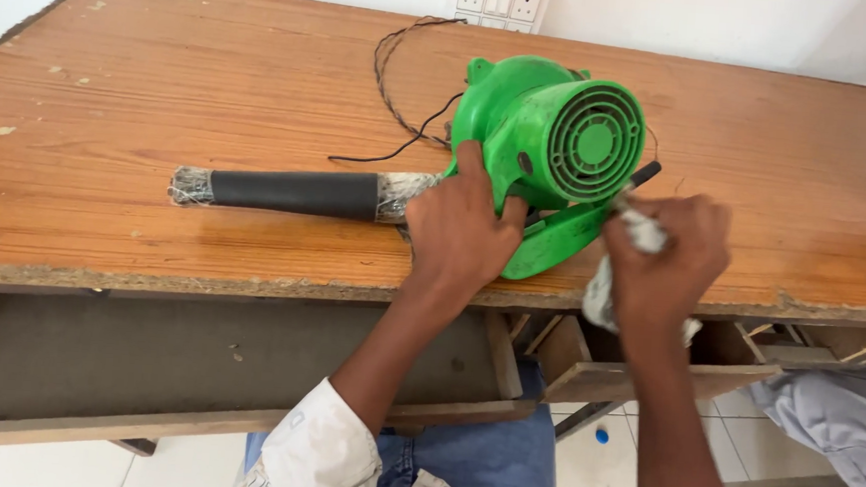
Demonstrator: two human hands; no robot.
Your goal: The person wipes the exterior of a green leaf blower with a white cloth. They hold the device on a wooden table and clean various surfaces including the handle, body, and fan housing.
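A green electric blower [550, 130] lies on its side on the wooden table [212, 90], its round vent grille facing me. Its black nozzle [291, 191] points left, with dusty wrapped ends. My left hand [464, 225] grips the blower body just left of the handle, thumb up on the housing. My right hand [668, 253] is closed on a crumpled whitish cloth [605, 294] and presses it against the lower right of the green housing, near the black handle end [646, 173]. A thin twisted cord [395, 86] runs from the blower toward the back wall.
A white switch and socket plate [498, 1] sits on the wall behind the table. The table's front edge is chipped. Below it is an open shelf [146, 356] and wooden framing. Grey fabric [833, 418] lies at the lower right over a white tiled floor.
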